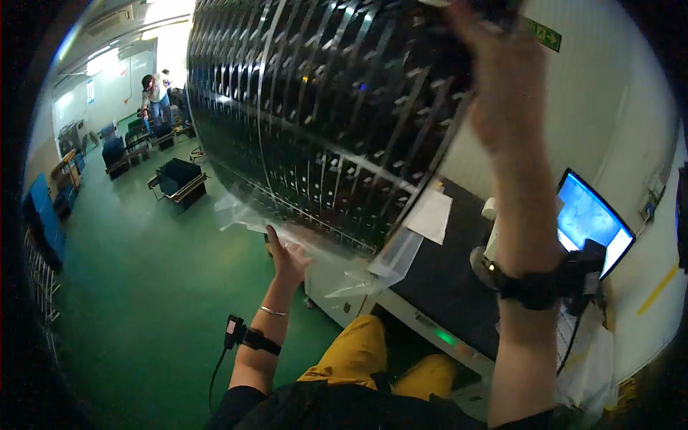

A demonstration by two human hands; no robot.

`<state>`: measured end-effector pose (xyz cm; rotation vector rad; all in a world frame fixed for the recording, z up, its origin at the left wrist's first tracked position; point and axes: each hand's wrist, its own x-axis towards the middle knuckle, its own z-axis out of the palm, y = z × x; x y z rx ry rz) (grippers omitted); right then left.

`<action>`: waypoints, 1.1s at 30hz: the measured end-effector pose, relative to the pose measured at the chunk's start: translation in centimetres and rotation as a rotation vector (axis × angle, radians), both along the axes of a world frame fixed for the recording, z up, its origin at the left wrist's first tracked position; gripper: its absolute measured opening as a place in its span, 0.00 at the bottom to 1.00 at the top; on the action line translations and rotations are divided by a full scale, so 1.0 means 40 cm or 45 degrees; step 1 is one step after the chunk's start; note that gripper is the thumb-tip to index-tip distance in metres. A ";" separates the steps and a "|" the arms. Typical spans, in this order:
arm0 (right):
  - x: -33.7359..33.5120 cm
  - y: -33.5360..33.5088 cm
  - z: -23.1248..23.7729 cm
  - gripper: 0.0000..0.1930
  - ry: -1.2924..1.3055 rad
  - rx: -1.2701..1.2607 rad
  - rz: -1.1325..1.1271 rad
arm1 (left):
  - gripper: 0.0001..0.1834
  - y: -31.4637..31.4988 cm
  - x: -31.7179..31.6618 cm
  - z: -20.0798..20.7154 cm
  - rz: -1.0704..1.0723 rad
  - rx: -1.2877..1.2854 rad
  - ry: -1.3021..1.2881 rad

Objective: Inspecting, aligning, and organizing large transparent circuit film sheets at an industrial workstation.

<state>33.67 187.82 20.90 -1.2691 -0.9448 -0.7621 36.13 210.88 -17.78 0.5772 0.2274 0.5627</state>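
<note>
A large, glossy dark panel with rows of small shiny marks and pale strips is raised and tilted in front of me, filling the upper middle. Clear plastic film hangs along its lower edge. My left hand is closed at that lower edge, its thumb up on the near side; the film and panel partly cover its fingers. High on the right, my right hand grips the panel's upper right edge, blurred, its fingertips partly lost in shadow and cut by the frame.
A black-topped workbench on the right carries white paper, clear plastic and a pale device. A lit monitor stands by the wall. Racks of dark panels sit on the green floor at left. Another person works far back.
</note>
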 end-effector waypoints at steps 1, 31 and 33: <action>-0.024 -0.020 0.012 0.13 -0.177 -0.013 -0.016 | 0.60 0.011 0.019 -0.002 -0.106 0.058 -0.139; 0.305 -0.334 0.044 0.11 0.174 0.726 -0.078 | 0.21 0.031 0.348 -0.019 0.370 0.209 -0.007; 0.312 -0.337 0.045 0.12 0.196 0.690 -0.112 | 0.17 -0.042 0.261 0.056 0.274 0.098 0.022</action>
